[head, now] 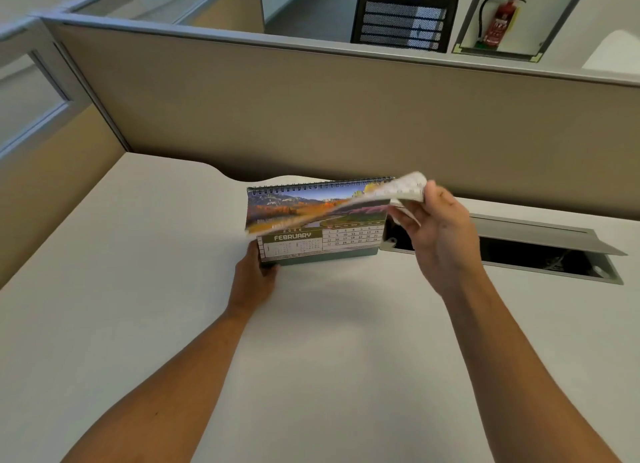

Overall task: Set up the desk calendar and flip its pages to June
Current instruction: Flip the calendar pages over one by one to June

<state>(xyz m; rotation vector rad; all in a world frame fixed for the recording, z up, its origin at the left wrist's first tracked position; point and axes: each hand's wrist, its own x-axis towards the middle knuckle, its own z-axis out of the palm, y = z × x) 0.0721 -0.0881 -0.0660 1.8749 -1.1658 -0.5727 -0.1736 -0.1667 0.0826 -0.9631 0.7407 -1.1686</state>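
Observation:
A spiral-bound desk calendar [311, 244] stands upright on the white desk [329, 341], near the partition. Its exposed page reads FEBRUARY, with a date grid to the right. One page [294, 209] with an autumn landscape photo is lifted and curling upward over the spiral. My right hand [440, 234] pinches that page's right corner between thumb and fingers, raised above the calendar's right end. Down at the calendar's lower left corner, my left hand [254, 279] grips the base and steadies it.
A beige partition [311, 109] runs behind the desk. An open cable tray with a raised grey lid [540, 237] is sunk into the desk right of the calendar. Beyond the partition are a black mesh chair [403, 19] and a red fire extinguisher [500, 19].

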